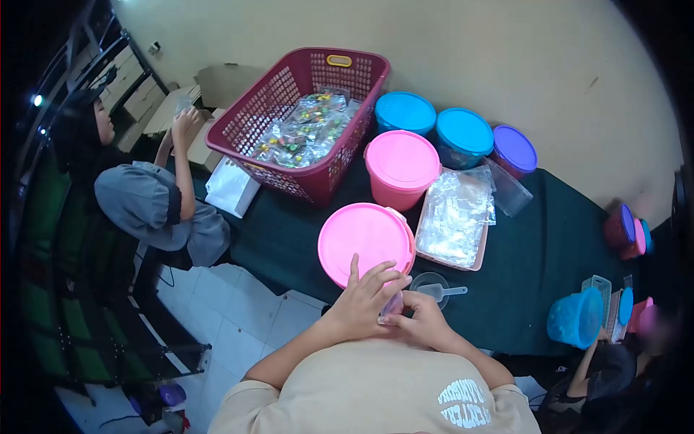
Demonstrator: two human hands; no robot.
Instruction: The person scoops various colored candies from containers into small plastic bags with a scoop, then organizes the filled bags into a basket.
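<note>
Below the pink-lidded tub (366, 239), left hand (361, 304) and right hand (423, 322) both pinched a small clear pouch (391, 307); shirt lettering (466, 409) was upside down and unreadable.

Surface (289, 246): before me.
Nearest tub (365, 242): just beyond my left hand (361, 300) and right hand (423, 322), both pinching a small bag (392, 304).
Scoop (442, 291): in a dish (426, 278), right of that tub.
Tray (450, 261): behind the dish.
Second tub (401, 166): left of the tray.
Basket (340, 163): far left, packets (303, 130) in it.
Rear tubs (463, 134): in a row along the wall.
</note>
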